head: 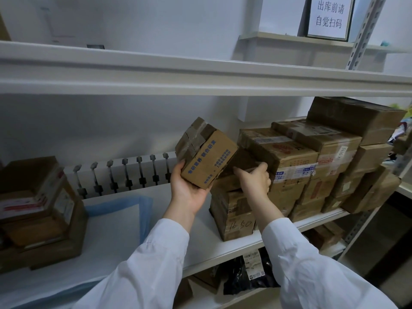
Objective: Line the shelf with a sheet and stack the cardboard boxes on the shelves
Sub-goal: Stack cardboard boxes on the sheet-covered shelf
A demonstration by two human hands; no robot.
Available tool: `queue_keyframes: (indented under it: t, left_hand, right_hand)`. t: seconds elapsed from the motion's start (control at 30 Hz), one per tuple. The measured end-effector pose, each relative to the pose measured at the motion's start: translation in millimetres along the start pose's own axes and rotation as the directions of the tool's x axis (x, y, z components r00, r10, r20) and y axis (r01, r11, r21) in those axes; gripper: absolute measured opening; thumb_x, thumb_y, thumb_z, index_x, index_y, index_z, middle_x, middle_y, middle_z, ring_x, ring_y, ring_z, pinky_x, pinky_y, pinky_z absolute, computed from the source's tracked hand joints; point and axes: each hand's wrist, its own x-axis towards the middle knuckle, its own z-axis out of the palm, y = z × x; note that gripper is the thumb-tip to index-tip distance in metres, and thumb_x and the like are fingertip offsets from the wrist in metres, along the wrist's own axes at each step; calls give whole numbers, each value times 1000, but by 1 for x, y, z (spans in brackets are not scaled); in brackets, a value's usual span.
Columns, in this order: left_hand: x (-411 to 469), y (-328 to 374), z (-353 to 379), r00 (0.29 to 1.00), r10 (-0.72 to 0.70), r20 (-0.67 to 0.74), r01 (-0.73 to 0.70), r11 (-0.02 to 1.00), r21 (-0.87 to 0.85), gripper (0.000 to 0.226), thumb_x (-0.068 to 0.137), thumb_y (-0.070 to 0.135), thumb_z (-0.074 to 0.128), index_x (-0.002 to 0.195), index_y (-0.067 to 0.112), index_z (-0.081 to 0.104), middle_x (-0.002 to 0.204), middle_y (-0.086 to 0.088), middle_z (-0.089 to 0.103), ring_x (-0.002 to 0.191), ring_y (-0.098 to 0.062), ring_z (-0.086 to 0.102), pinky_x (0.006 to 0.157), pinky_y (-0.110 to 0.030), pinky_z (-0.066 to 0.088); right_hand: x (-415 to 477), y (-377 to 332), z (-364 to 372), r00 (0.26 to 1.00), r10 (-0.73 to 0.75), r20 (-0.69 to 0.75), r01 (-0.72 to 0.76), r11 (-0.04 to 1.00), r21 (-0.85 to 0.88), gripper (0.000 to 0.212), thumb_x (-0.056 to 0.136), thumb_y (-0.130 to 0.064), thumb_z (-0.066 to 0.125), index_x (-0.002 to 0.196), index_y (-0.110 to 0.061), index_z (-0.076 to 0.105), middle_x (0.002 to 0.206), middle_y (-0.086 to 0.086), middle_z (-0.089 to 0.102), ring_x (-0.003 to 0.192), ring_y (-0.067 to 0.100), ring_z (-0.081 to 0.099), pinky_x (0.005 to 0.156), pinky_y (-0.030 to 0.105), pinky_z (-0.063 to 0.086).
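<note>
The small box (207, 157), brown card with blue print on its side, is held off the shelf (200, 239), tilted with its taped top leaning left. The left hand (189, 188) cups it from below, palm up, thumb on the near left face and fingers wrapped under its lower corner. Just to its right, the right hand (254, 179) reaches onto the stack (312, 157), its fingers curled over the edge of a dark box (245, 160) lying on top there, thumb on the near side. The two hands are close together but not touching, each on its own box.

Below the dark box stands a carton (236, 221) with "16 50" written on it (the digits are by hand, in pen). The stack runs on to the right in rows, taped and labelled, up to the shelf's far end.

The sheet (116, 219), white with a blue border, lies flat on the shelf's left half. A pile (38, 208) of boxes sits on its left part.

Behind the shelf is a white radiator (124, 172). An upper shelf (200, 72) crosses above, and a sign (328, 16) with Chinese writing stands on a ledge at top right. A black bag (247, 273) lies on the level below.
</note>
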Motion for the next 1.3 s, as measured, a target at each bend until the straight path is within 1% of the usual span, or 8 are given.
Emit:
queue_keyframes:
  t: [0.23, 0.37, 0.53, 0.7, 0.87, 1.1, 1.17, 1.3]
  left_hand:
    - [-7, 6, -9, 999, 44, -1, -44, 999, -23, 39, 95, 41, 38, 120, 17, 56, 116, -18, 62, 109, -35, 57, 97, -43, 44]
    - [-11, 22, -17, 997, 81, 1, -81, 996, -24, 39, 94, 39, 41, 122, 15, 54, 114, -18, 63, 103, -34, 60, 85, -41, 50]
    - [-18, 48, -37, 986, 162, -46, -160, 986, 37, 31, 93, 34, 45, 116, 15, 56, 108, -17, 64, 99, -33, 60, 85, -43, 50]
    - [-29, 78, -74, 955, 265, -132, -253, 962, 99, 23, 92, 29, 45, 103, 15, 59, 83, -9, 70, 79, -25, 63, 60, -31, 54]
    - [-39, 99, -103, 925, 324, -199, -298, 943, 149, 20, 92, 26, 43, 92, 15, 61, 69, -4, 72, 75, -23, 61, 64, -30, 49]
    - [-53, 124, -133, 875, 390, -288, -345, 918, 195, 20, 90, 23, 46, 99, 13, 61, 94, -9, 66, 82, -24, 61, 71, -34, 47]
    - [-56, 129, -141, 857, 396, -328, -342, 916, 211, 18, 88, 21, 49, 99, 14, 61, 97, -10, 65, 82, -26, 61, 71, -34, 47]
    - [-61, 133, -159, 847, 368, -383, -258, 915, 309, 12, 86, 19, 53, 88, 14, 63, 75, -7, 71, 75, -26, 62, 70, -33, 48]
  right_hand:
    - [-14, -17, 5, 988, -153, -10, 149, 946, 289, 50, 86, -21, 65, 127, -17, 36, 133, 10, 39, 101, 17, 44, 80, 31, 39]
    - [-16, -24, 16, 994, -90, -60, 108, 893, 438, 43, 89, -25, 63, 125, -16, 41, 129, 9, 45, 108, 20, 50, 89, 34, 47]
    - [-28, -33, 37, 999, 27, -20, -10, 801, 599, 62, 88, -26, 64, 138, -18, 28, 140, 11, 39, 124, 26, 45, 101, 36, 39]
    - [-43, -44, 61, 992, 108, 63, -122, 736, 666, 71, 87, -24, 65, 144, -15, 23, 140, 10, 40, 126, 27, 45, 103, 36, 36]
    - [-58, -50, 92, 966, 167, 200, -259, 671, 695, 66, 84, -15, 67, 139, -15, 30, 136, 9, 43, 112, 21, 48, 92, 31, 37]
    - [-77, -56, 124, 943, 268, 195, -322, 598, 734, 60, 84, -12, 66, 133, -15, 33, 132, 10, 46, 116, 28, 52, 102, 40, 44]
    - [-80, -59, 128, 946, 283, 161, -306, 604, 736, 60, 84, -14, 66, 134, -14, 33, 135, 11, 45, 119, 28, 51, 99, 33, 44]
    - [-85, -60, 139, 950, 278, 142, -285, 583, 761, 54, 85, -17, 65, 130, -15, 36, 130, 8, 48, 115, 25, 54, 93, 30, 45]
